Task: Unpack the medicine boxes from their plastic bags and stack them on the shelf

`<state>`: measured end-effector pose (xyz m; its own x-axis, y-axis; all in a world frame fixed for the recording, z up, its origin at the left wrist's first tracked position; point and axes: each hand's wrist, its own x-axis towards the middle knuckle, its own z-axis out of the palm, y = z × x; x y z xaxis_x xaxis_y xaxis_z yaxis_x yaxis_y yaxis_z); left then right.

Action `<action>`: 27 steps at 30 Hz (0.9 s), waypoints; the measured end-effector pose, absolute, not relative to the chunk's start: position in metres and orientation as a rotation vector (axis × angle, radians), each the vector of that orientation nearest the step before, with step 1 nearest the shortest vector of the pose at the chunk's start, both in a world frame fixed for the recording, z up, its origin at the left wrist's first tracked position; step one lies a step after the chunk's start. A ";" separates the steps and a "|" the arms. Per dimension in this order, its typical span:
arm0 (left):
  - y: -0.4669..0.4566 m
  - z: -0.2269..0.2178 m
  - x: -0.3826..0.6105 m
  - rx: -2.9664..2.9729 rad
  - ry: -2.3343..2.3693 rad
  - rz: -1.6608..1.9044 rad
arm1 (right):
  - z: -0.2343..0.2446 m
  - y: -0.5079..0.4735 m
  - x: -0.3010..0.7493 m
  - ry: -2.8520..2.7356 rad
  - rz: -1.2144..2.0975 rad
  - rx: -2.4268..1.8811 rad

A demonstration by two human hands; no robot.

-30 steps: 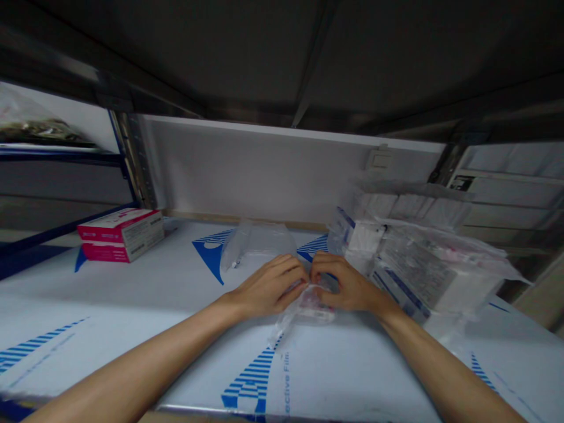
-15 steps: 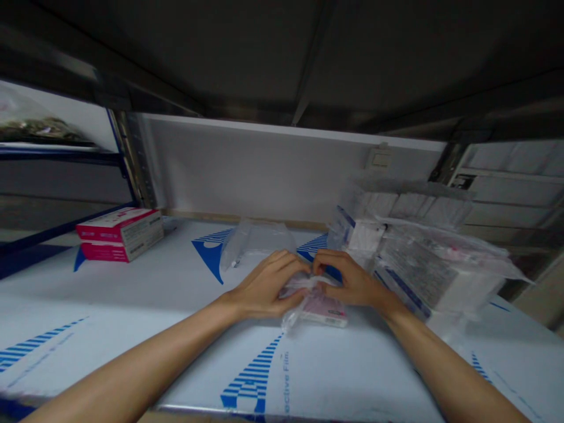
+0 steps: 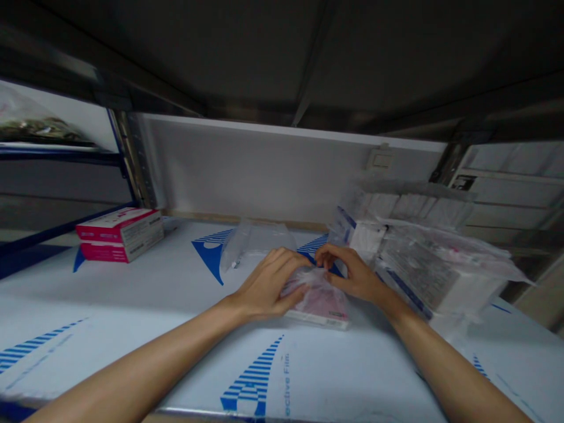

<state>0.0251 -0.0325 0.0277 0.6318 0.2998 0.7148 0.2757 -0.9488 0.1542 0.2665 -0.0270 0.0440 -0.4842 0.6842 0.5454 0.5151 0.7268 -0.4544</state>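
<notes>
Front and center, the left hand (image 3: 264, 288) and right hand (image 3: 355, 276) are on it, fingers clenched on gathered plastic over a bagged pink box (image 3: 319, 302) lying flat on the film-covered shelf (image 3: 110, 294)! Just behind sits a clear bag (image 3: 259, 241), with wrapped boxes (image 3: 434, 264) to the right and pink boxes (image 3: 118, 235) far left.

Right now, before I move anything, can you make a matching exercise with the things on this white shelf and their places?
Things:
1. stacked pink-and-white cardboard boxes
2. flat clear plastic bag
3. white boxes wrapped in clear plastic film
4. pink-and-white box in a clear plastic bag

Places:
A. to the right of the right hand
B. between the left hand and the right hand
C. at the far left of the shelf
D. behind the hands, near the back wall

Pairs: 1-C, 2-D, 3-A, 4-B
</notes>
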 end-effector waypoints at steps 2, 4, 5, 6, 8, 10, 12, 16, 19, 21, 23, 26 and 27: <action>-0.033 0.027 0.027 2.921 0.444 1.181 | 0.043 -0.030 0.260 -2.233 0.314 -0.895; -0.034 0.027 0.029 2.969 0.424 1.181 | 0.043 -0.033 0.254 -2.259 0.242 -0.915; -0.035 0.027 0.029 2.957 0.420 1.200 | 0.044 -0.033 0.253 -2.250 0.187 -0.938; -0.036 0.027 0.030 2.927 0.409 1.227 | 0.045 -0.033 0.252 -2.223 0.136 -0.971; -0.039 0.029 0.030 2.838 0.359 1.274 | 0.046 -0.031 0.253 -2.105 0.078 -1.056; -0.043 0.031 0.030 2.726 0.300 1.292 | 0.047 -0.028 0.256 -1.948 0.113 -1.110; -0.048 0.033 0.031 2.601 0.295 1.270 | 0.046 -0.024 0.257 -1.801 0.226 -1.103; -0.052 0.037 0.031 2.480 0.393 1.145 | 0.045 -0.019 0.259 -1.612 0.477 -1.024; -0.048 0.041 0.027 2.528 0.464 1.015 | 0.048 -0.018 0.260 -1.602 0.587 -0.962; -0.044 0.044 0.025 2.503 0.519 1.008 | 0.052 -0.019 0.260 -1.599 0.652 -0.895; -0.039 0.048 0.023 2.408 0.514 1.068 | 0.058 -0.022 0.260 -1.570 0.755 -0.798; -0.035 0.059 0.019 2.175 0.412 1.192 | 0.065 -0.026 0.259 -1.510 0.909 -0.682; -0.034 0.064 0.018 2.090 0.369 1.217 | 0.067 -0.028 0.259 -1.498 0.938 -0.669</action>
